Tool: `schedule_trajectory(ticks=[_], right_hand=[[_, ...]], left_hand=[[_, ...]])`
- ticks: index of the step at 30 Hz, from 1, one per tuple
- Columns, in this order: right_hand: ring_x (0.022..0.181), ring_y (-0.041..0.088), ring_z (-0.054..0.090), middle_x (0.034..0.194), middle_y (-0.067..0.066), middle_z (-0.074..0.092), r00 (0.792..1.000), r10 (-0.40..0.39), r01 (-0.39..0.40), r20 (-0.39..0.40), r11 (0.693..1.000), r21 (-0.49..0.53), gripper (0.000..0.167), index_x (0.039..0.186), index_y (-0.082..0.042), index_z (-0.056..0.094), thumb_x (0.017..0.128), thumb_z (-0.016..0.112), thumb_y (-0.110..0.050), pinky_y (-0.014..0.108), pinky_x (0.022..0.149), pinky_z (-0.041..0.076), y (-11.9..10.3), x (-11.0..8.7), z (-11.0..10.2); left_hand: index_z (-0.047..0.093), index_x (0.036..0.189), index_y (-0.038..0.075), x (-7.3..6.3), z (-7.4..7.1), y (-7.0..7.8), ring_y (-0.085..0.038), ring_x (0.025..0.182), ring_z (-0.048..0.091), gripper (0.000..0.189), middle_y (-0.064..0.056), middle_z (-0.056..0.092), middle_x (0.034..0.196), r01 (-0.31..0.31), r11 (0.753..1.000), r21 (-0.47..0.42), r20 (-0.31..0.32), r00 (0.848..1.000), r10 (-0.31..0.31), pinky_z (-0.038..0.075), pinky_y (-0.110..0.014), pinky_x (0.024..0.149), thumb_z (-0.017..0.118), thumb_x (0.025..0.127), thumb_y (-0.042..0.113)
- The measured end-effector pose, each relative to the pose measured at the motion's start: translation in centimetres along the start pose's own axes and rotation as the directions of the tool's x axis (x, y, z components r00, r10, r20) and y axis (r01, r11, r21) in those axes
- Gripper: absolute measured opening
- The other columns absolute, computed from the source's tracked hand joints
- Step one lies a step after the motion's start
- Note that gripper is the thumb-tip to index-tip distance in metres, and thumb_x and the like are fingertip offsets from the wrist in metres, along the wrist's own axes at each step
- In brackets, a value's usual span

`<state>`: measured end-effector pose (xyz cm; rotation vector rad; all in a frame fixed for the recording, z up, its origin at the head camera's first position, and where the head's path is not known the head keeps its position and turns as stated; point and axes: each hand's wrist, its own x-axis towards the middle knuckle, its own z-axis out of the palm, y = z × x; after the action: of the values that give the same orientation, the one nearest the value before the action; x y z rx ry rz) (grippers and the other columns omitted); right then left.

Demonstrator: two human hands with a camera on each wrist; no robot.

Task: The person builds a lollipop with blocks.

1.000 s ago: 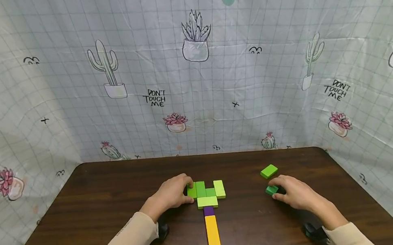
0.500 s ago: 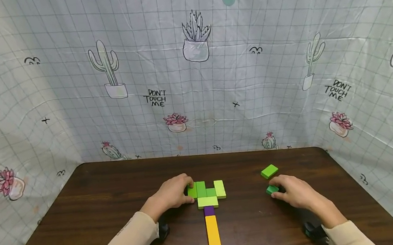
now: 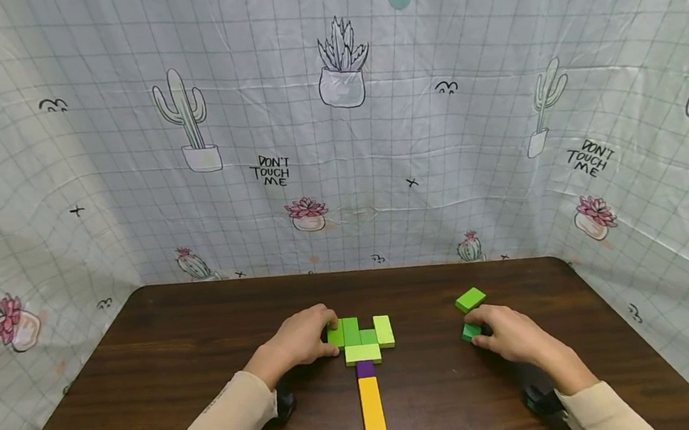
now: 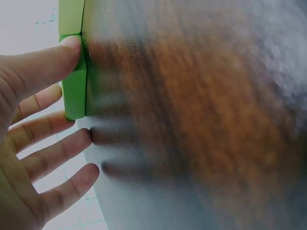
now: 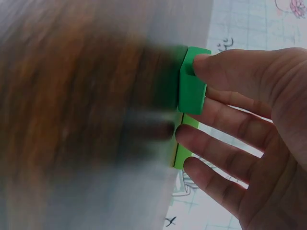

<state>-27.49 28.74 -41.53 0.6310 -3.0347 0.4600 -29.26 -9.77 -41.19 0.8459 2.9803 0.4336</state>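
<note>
In the head view my left hand (image 3: 293, 340) pinches the leftmost green block (image 3: 336, 336) of a flat arrangement, thumb at its near end and index finger at its far end. The left wrist view shows the thumb against that block (image 4: 75, 93), other fingers spread beside it. Over on the right, my right hand (image 3: 514, 335) pinches a darker green block (image 3: 470, 332) low at the table; thumb and fingertips meet its sides in the right wrist view, where the dark green block (image 5: 193, 91) shows more fully. Just behind it lies a bright green block (image 3: 471, 299).
Touching the held left block are a green block (image 3: 351, 331), a small green one (image 3: 368, 336) and pale lime blocks (image 3: 362, 355). A purple block (image 3: 365, 369) and a long yellow block (image 3: 373, 412) extend toward me. A patterned cloth (image 3: 351, 164) hangs around the brown table (image 3: 233, 307).
My right hand has shifted slightly left with the dark green block between its fingers. The left hand and the arranged blocks stay put.
</note>
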Motion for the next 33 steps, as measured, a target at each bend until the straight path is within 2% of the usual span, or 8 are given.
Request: schedule_trajectory(ticks=[9,13,19,26,33], right_hand=[[0.097,0.022,0.061,0.108,0.002,0.066,0.999,-0.048,0.048,0.012,0.999,-0.001,0.034,0.116,-0.008,0.067,0.083,0.074,-0.014,0.043,0.077,0.05,-2.0,1.7,0.5],[0.093,0.017,0.06,0.108,0.002,0.064,0.993,-0.119,0.119,0.013,0.993,0.02,0.032,0.115,-0.006,0.066,0.084,0.073,-0.012,0.038,0.077,0.049,-3.7,2.8,0.7],[0.095,0.017,0.058,0.109,0.003,0.063,0.972,-0.234,0.233,-0.002,0.971,0.042,0.03,0.115,-0.006,0.066,0.086,0.071,-0.012,0.037,0.079,0.049,-6.1,4.8,1.0],[0.095,0.015,0.057,0.111,0.002,0.063,0.968,-0.249,0.248,0.009,0.966,0.07,0.031,0.117,-0.008,0.066,0.088,0.07,-0.014,0.036,0.081,0.049,-8.1,6.9,1.5],[0.103,0.02,0.058,0.114,0.004,0.063,0.96,-0.279,0.275,0.026,0.957,0.09,0.031,0.118,-0.007,0.065,0.088,0.069,-0.012,0.039,0.086,0.048,-9.7,8.5,1.8]], left_hand=[[0.063,0.108,0.013,0.0,0.0,0.0,-0.019,0.089,0.056,0.039,-0.001,0.057,0.103,0.004,1.0,0.002,-0.002,1.0,-0.004,0.049,-0.037,0.078,0.078,0.08,0.035],[0.063,0.107,0.012,-0.2,0.0,0.1,-0.019,0.09,0.056,0.039,-0.001,0.057,0.104,0.01,1.0,-0.002,-0.001,1.0,-0.01,0.049,-0.038,0.079,0.078,0.08,0.035],[0.063,0.107,0.012,-0.2,0.0,0.1,-0.019,0.089,0.056,0.038,-0.001,0.057,0.102,0.012,1.0,-0.009,-0.009,1.0,-0.012,0.049,-0.038,0.079,0.078,0.079,0.034],[0.063,0.106,0.012,-0.1,0.1,0.1,-0.019,0.088,0.056,0.038,-0.001,0.057,0.102,-0.001,1.0,-0.008,-0.018,1.0,0.001,0.049,-0.038,0.078,0.079,0.079,0.034],[0.064,0.105,0.011,0.1,0.2,0.0,-0.018,0.086,0.055,0.038,-0.001,0.056,0.1,-0.002,1.0,0.0,-0.025,1.0,0.002,0.048,-0.037,0.078,0.08,0.078,0.033]])
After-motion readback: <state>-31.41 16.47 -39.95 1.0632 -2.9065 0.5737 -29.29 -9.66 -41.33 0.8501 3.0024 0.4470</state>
